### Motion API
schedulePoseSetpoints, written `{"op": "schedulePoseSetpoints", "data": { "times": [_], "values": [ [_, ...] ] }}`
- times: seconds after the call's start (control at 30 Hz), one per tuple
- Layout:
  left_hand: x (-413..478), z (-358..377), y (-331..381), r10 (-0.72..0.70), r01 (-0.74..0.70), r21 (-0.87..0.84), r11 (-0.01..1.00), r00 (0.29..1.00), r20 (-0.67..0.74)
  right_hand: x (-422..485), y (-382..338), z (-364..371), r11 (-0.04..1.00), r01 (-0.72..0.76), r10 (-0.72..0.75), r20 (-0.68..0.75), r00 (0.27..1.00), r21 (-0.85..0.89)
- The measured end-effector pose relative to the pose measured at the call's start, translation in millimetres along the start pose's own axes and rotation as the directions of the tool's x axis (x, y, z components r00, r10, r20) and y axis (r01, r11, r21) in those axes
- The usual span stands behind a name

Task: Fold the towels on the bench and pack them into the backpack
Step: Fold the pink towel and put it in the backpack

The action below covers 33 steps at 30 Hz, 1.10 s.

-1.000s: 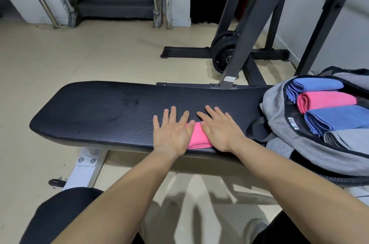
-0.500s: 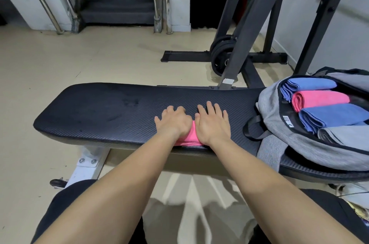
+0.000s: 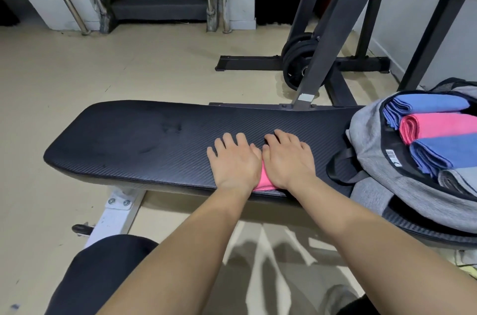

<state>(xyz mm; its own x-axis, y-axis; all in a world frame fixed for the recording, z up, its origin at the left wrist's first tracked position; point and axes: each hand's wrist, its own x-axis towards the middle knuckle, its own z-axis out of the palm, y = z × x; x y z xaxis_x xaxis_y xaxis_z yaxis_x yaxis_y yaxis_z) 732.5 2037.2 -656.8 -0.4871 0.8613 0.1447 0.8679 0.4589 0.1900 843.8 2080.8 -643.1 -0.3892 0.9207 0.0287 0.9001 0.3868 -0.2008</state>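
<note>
Grey backpack [image 3: 413, 193], folded towels [image 3: 444, 123] inside

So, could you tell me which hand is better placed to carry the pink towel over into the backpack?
The right hand, probably. Both hands press on the pink towel, but the open backpack lies at the bench's right end, nearer that hand; the left hand would have to cross over.

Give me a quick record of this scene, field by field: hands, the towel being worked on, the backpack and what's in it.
left hand: flat, pressing on the pink towel
right hand: flat, pressing beside the left
pink towel: mostly hidden under both hands, at the bench's near edge
bench: black padded
backpack: grey, open, on the bench's right end
packed towels: blue, pink, blue, grey
</note>
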Motion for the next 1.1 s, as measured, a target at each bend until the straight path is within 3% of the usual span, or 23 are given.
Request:
{"op": "schedulePoseSetpoints", "data": {
  "times": [0.13, 0.27, 0.37, 0.5, 0.63, 0.73, 0.87, 1.0, 1.1],
  "values": [
    [1, 0, -16, 0.152, -0.154, -0.081, 0.985, 0.988, -0.028, -2, 0, 7, 0.999, -0.011, 0.010, -0.032, 0.999, -0.030],
    [-1, -13, -43, 0.438, -0.428, -0.116, 0.896, 0.895, 0.080, -3, 0, 5, 1.000, 0.016, -0.017, -0.029, 0.999, -0.026],
    [-6, -24, -48, 0.488, -0.484, -0.062, 0.873, 0.864, 0.126, -10, 3, -2, 0.997, 0.076, -0.076, 0.046, 0.996, 0.021],
    [-18, -42, -39, 0.412, -0.415, 0.004, 0.910, 0.904, 0.117, -24, 21, -20, 0.972, 0.218, -0.231, 0.169, 0.958, 0.090],
    [-29, -60, -30, 0.392, -0.390, -0.039, 0.920, 0.907, 0.153, -37, 36, -47, 0.956, 0.127, -0.204, 0.283, 0.937, 0.266],
    [-37, -73, -20, 0.410, -0.386, -0.140, 0.912, 0.878, 0.247, -45, 44, -73, 0.957, 0.085, -0.179, 0.332, 0.926, 0.277],
    [-40, -83, -2, 0.475, -0.352, -0.362, 0.863, 0.809, 0.346, -56, 58, -104, 0.947, 0.022, -0.107, 0.251, 0.962, 0.321],
    [-47, -95, 25, 0.468, -0.164, -0.678, 0.717, 0.833, 0.294, -73, 79, -134, 0.790, -0.113, 0.072, 0.092, 0.993, 0.602],
    [-55, -102, 52, 0.466, -0.083, -0.793, 0.604, 0.843, 0.267, -90, 94, -148, 0.597, -0.222, 0.174, 0.146, 0.974, 0.771]
  ]
}}
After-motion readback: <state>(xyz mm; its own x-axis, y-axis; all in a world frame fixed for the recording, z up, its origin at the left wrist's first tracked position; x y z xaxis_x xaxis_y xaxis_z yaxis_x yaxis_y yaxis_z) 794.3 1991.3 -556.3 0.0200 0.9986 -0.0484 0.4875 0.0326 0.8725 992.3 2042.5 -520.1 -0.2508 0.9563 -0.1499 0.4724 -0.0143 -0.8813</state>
